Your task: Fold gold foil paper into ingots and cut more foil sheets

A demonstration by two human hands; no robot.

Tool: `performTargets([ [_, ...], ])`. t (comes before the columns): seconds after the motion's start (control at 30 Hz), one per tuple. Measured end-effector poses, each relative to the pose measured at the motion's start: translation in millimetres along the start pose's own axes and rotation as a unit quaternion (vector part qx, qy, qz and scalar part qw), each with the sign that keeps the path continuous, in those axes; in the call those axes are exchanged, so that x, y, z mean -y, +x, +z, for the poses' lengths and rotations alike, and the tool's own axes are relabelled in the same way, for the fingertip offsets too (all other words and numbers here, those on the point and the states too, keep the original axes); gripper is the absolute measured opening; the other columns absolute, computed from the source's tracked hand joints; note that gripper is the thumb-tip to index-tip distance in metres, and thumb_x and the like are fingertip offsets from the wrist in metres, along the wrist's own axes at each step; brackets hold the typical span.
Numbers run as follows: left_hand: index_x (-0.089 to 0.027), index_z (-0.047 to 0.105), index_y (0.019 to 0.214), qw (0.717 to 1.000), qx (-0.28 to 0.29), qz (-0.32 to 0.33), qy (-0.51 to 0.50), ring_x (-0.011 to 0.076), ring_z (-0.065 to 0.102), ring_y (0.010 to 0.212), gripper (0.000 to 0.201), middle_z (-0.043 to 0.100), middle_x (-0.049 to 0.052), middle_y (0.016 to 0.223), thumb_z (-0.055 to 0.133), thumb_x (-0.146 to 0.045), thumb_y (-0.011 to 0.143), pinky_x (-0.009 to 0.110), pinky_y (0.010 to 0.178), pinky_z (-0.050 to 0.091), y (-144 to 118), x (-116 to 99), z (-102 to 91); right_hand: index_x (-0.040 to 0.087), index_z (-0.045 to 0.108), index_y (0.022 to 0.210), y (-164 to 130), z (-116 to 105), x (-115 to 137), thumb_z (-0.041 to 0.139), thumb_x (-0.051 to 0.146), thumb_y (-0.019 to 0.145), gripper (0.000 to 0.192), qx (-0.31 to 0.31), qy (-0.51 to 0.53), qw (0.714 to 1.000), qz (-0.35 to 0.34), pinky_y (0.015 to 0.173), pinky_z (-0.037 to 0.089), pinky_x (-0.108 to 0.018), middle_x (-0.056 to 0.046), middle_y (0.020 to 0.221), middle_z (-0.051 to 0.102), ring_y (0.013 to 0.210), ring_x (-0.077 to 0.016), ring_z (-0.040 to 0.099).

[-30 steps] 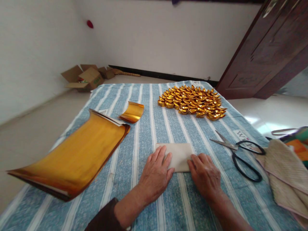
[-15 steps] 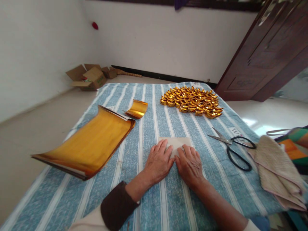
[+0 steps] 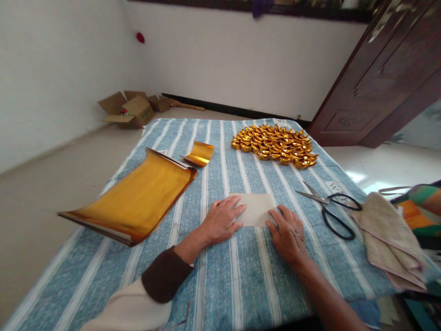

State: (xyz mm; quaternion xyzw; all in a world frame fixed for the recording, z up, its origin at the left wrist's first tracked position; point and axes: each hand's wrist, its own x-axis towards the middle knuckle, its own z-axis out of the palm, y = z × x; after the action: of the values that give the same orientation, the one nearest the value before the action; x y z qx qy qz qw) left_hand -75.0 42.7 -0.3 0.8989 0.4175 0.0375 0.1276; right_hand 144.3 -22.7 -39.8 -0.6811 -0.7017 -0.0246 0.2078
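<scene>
Pale folded paper (image 3: 257,209) lies flat on the striped table (image 3: 220,280), pressed under both open hands, left hand (image 3: 220,219) and right hand (image 3: 288,233) apart, apparently creasing a fold beside scissors (image 3: 332,208).

The near edge of the folded paper (image 3: 257,209) lies hidden under the left hand (image 3: 220,220) and right hand (image 3: 289,234); both forearms are cut off at the bottom edge; the cloths (image 3: 389,234) run off the right edge; the cardboard box (image 3: 132,110) contents, upper left, are too small to tell.
</scene>
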Motion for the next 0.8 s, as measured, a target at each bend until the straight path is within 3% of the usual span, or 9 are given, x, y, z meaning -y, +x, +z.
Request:
performTargets([
  [0.17, -0.026, 0.049, 0.136, 0.998, 0.064, 0.018, -0.021, 0.0286, 0.034, 0.138, 0.053, 0.036, 0.011, 0.152, 0.055, -0.025, 0.083, 0.05, 0.104, 0.032, 3.8, 14.2, -8.8, 0.023, 0.068, 0.108, -3.7, 0.1, -12.0, 0.051, 0.028, 0.088, 0.027, 0.002, 0.032, 0.999, 0.023, 0.09, 0.042, -0.043, -0.011, 0.125, 0.055, 0.112, -0.0269, 0.051],
  [0.47, -0.025, 0.049, 0.137, 0.99, 0.125, 0.054, -0.041, 0.0342, 0.036, 0.136, 0.061, 0.035, 0.01, 0.153, 0.064, -0.024, 0.078, 0.053, 0.101, 0.036, 8.8, 26.4, -28.4, 0.024, 0.073, 0.103, -5.5, 0.5, -30.2, 0.053, 0.029, 0.085, 0.027, -0.013, 0.089, 0.996, 0.023, 0.092, 0.045, -0.046, -0.011, 0.123, 0.056, 0.112, -0.0264, 0.053],
  [0.67, -0.026, 0.049, 0.137, 0.987, 0.134, 0.075, -0.051, 0.0342, 0.035, 0.137, 0.063, 0.034, 0.012, 0.153, 0.067, -0.023, 0.077, 0.055, 0.102, 0.035, 10.6, 32.1, -33.4, 0.02, 0.072, 0.101, -6.4, -2.7, -37.8, 0.052, 0.027, 0.084, 0.028, -0.007, 0.129, 0.991, 0.028, 0.094, 0.045, -0.043, -0.012, 0.122, 0.059, 0.113, -0.0253, 0.055],
  [0.8, -0.026, 0.052, 0.136, 0.99, 0.107, 0.074, -0.051, 0.0356, 0.037, 0.135, 0.062, 0.038, 0.011, 0.151, 0.063, -0.018, 0.075, 0.056, 0.101, 0.038, 9.0, 36.1, -29.8, 0.014, 0.071, 0.097, -3.7, -17.2, -54.1, 0.046, 0.027, 0.089, 0.029, -0.066, 0.108, 0.991, 0.047, 0.091, 0.046, -0.037, -0.012, 0.105, 0.066, 0.101, -0.0227, 0.059],
])
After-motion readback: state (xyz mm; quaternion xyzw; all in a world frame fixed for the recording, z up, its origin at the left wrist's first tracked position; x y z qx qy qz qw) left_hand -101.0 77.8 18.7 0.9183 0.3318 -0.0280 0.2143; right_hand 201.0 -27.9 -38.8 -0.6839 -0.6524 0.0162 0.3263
